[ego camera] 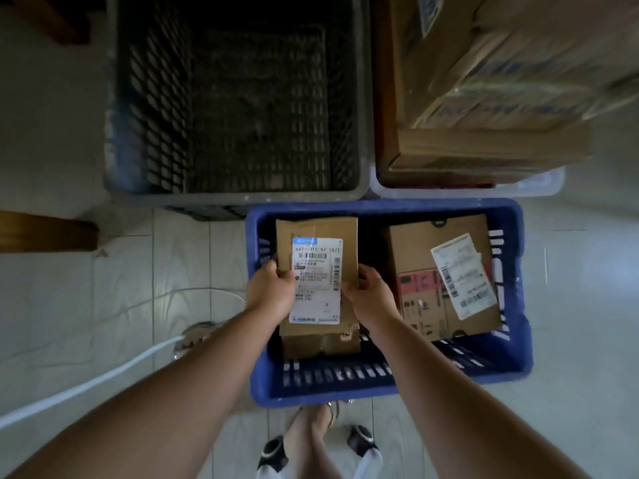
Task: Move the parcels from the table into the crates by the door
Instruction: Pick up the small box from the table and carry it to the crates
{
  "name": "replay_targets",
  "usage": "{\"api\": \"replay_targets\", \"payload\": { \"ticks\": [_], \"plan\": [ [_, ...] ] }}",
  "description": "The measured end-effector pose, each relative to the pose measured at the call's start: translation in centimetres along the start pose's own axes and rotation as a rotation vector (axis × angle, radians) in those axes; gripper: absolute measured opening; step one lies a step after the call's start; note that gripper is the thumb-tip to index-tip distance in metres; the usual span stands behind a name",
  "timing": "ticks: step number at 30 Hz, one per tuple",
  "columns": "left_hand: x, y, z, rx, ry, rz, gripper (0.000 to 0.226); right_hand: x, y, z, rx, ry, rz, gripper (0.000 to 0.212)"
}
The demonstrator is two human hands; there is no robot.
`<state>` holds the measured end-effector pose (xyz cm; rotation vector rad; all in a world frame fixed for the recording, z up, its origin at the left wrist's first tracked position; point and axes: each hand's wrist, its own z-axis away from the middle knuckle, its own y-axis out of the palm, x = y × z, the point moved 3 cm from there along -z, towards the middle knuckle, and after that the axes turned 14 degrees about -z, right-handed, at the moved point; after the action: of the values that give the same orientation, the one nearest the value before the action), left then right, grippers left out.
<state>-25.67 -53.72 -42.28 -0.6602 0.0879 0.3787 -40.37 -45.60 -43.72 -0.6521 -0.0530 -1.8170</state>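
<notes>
Above the left half of the blue crate (387, 209), just inside its rim: small parcel (318, 233), label up, held between both hands. Left hand (269, 288) curled round the left edge; right hand (370, 299) pinching the right edge. By the look of the pose, lowering into the crate, release not yet made.

Keep the parcel level and set it down flat rather than dropping it. Aim for the free space left of the larger parcel (415, 247), lying slightly askew in the right half. Draw the fingers out sideways only after touchdown. Leave the label facing up. Mind the darker cardboard (321, 344) just below the near end: separate box or the parcel's own side face, cannot tell.

Plain brown corrugated card, matte, square-cornered, probably light; white shipping label (316, 271) with barcodes, somewhat glossy. Larger parcel also brown card, with a red printed panel and a white label set crooked. Blue crate of hard moulded plastic, slotted walls, rounded rim. Beyond it, dark grey lattice crate (238, 198), deeper, nothing visible inside; to its right, stacked cartons (484, 143) in a clear tub (539, 188). Pale, faintly shiny floor tiles (121, 271), white hose (86, 385) across them at left.
</notes>
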Motion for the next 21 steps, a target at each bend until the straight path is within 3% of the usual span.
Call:
{"api": "replay_targets", "payload": {
  "ticks": [6,10,16,21],
  "plan": [
    [-0.4,1.4,-0.5,0.09,-0.098,0.136,0.051,-0.3,1.9,-1.7,0.002,-0.024,0.03,0.038],
    [-0.4,1.2,-0.1,0.106,-0.123,0.162,0.053,-0.3,1.7,-1.3,0.034,-0.013,0.053,0.041],
    [-1.0,-1.7,3.8,-0.007,-0.019,0.11,0.064,1.9,1.4,1.7,0.093,0.033,0.122,0.069],
    [-1.6,-6.4,7.4,-0.033,0.035,0.122,0.061,4.5,-1.0,7.1,0.024,0.041,0.179,0.063]
  ]
}}
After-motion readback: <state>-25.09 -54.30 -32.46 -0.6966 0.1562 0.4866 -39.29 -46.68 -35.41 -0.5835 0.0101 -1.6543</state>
